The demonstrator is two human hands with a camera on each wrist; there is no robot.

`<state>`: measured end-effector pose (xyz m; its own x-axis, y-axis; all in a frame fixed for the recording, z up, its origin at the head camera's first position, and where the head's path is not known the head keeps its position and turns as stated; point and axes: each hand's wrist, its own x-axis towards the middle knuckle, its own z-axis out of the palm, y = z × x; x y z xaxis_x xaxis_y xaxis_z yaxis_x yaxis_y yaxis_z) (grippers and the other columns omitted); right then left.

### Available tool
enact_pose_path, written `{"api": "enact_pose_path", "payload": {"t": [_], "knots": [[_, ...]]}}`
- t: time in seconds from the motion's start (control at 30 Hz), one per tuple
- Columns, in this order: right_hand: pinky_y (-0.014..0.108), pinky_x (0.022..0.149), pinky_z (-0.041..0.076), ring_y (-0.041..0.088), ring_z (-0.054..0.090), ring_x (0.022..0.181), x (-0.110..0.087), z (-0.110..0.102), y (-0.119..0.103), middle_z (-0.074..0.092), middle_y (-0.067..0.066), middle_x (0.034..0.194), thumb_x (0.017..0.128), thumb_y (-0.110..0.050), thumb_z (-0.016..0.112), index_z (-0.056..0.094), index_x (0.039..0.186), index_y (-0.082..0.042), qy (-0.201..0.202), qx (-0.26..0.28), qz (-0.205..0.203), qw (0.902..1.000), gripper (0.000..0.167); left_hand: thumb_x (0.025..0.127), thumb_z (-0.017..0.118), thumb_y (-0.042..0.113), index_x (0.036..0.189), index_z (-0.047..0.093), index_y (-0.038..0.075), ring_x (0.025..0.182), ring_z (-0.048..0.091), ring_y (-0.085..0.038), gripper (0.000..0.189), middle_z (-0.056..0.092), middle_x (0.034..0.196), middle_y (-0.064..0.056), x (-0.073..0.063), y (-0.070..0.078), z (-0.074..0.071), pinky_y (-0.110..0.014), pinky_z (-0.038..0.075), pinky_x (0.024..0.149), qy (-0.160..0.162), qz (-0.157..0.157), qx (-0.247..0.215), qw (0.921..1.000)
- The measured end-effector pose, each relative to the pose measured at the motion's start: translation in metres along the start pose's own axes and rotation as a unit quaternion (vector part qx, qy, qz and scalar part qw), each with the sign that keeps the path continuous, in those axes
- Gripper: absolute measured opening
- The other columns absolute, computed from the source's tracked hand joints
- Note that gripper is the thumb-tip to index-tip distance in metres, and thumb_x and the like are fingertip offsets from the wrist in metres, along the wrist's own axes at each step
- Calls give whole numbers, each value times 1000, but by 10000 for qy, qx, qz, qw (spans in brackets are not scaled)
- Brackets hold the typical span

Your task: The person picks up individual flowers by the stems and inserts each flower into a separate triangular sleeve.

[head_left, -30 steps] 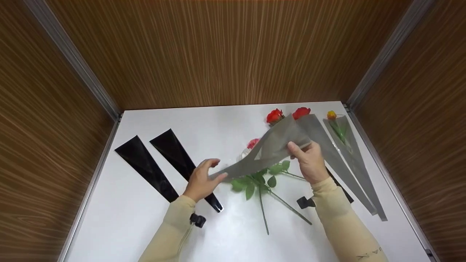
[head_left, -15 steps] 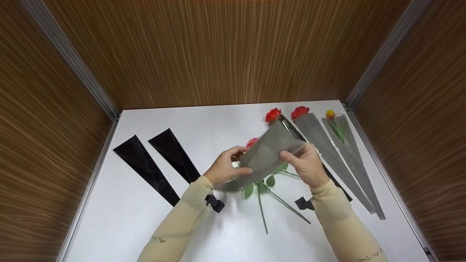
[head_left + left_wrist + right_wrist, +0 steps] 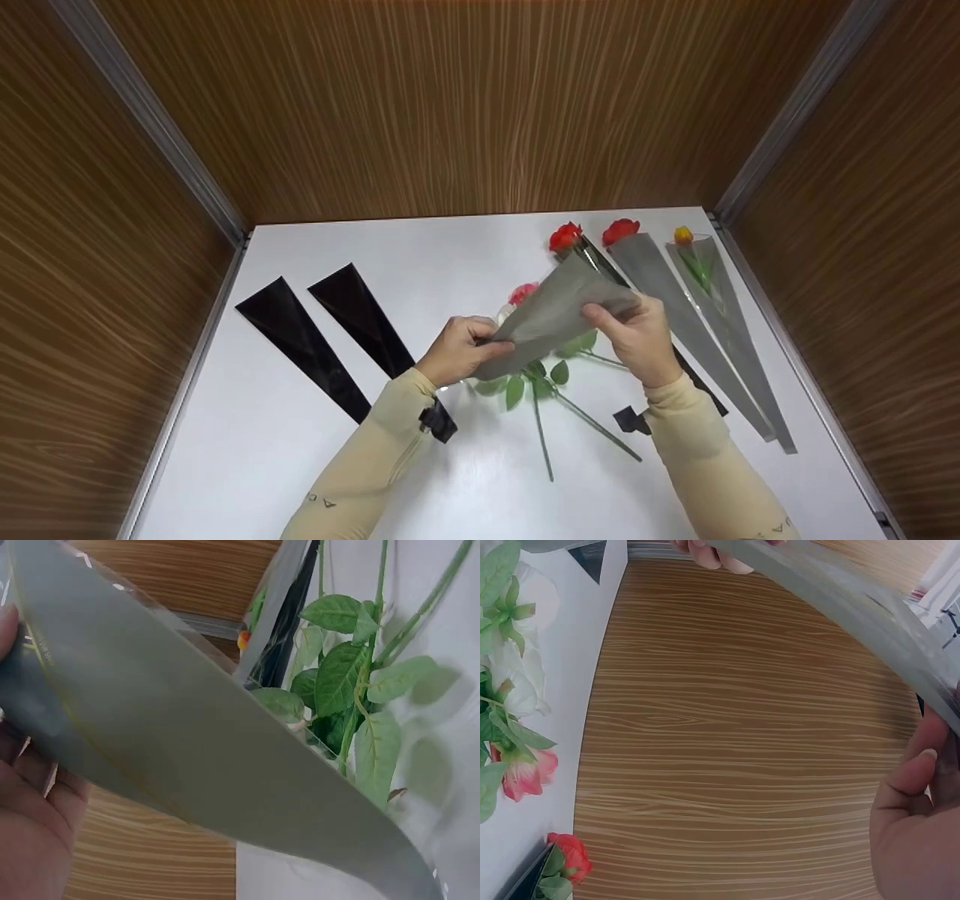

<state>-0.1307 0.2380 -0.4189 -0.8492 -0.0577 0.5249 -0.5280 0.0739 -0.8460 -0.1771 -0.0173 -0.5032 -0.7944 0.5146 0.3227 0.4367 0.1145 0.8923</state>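
above green leaves (image 3: pixel 514 393), a grey wrapper (image 3: pixel 553 321) spans between left fingers (image 3: pixel 495 350) and right fingers (image 3: pixel 604 319), both pinching it.

Black wrapping sleeves (image 3: pixel 296 337): three are lying down — two at left, one at right.
Grey wrapping sleeves (image 3: pixel 551 315): three are showing, two of them lying flat.
Red blooms (image 3: pixel 565 238): two are showing.
Yellow tulip (image 3: pixel 682 235): one is showing.
Pink bloom (image 3: pixel 523 292): one is showing.
White blooms (image 3: pixel 529 686): at least one is showing — the exact number being unclear.
Unwrapped stems (image 3: pixel 541 435): three are lying loose.
Worktop (image 3: pixel 225 465): one is carrying these.
Grips: two, left grip (image 3: pixel 461 349) and right grip (image 3: pixel 636 337), are holding one grey sleeve.
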Motion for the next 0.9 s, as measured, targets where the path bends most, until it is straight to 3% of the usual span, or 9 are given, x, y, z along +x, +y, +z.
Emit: {"api": "enact_pose_path", "payload": {"t": [0.13, 0.33, 0.43, 0.6, 0.77, 0.9], "knots": [[24, 69, 52, 12, 68, 76, 1, 5, -5, 72, 9, 84, 82, 14, 66, 67, 91, 14, 480, -87, 64, 9988, 8, 89, 69, 30, 67, 58, 12, 54, 37, -8, 31, 42, 60, 8, -1, 1, 0, -23, 30, 51, 3, -3, 339, 9994], [24, 70, 52, 12, 67, 74, 3, 2, 8, 71, 9, 81, 83, 12, 67, 67, 89, 12, 1281, 211, 227, 9913, 7, 85, 73, 36, 86, 71, 17, 67, 60, -4, 20, 69, 79, 10, -4, 0, -3, -23, 47, 61, 34, -293, 663, 9974], [24, 69, 52, 12, 67, 73, 3, -3, 20, 71, 8, 80, 83, 10, 68, 67, 89, 11, 1484, 263, 301, 9881, 7, 86, 72, 37, 79, 70, 16, 61, 58, -3, 22, 68, 74, 10, -5, -2, -5, -21, 45, 56, 40, -240, 845, 9961], [25, 69, 53, 14, 66, 74, 1, -7, 30, 70, 9, 80, 83, 6, 70, 67, 90, 11, 1762, 419, 309, 9830, 9, 87, 70, 39, 69, 64, 14, 49, 37, -4, 31, 51, 55, 10, -5, -4, -8, -22, 31, 49, 184, 158, 910, 9956], [25, 69, 51, 14, 64, 75, 2, -12, 30, 68, 10, 81, 85, 3, 70, 69, 93, 6, 2160, 634, 197, 9741, 9, 77, 80, 36, 73, 69, 16, 58, 53, -2, 24, 66, 68, 11, -10, -7, -14, -22, 42, 56, 352, 188, 944, 9947], [25, 69, 51, 16, 63, 76, 0, -14, 31, 69, 10, 84, 85, 3, 70, 68, 95, 6, 2289, 846, 244, 9695, 11, 80, 79, 31, 70, 69, 14, 57, 52, -2, 22, 67, 68, 10, -13, -7, -19, -21, 41, 56, 306, 197, 1202, 9921]]}}
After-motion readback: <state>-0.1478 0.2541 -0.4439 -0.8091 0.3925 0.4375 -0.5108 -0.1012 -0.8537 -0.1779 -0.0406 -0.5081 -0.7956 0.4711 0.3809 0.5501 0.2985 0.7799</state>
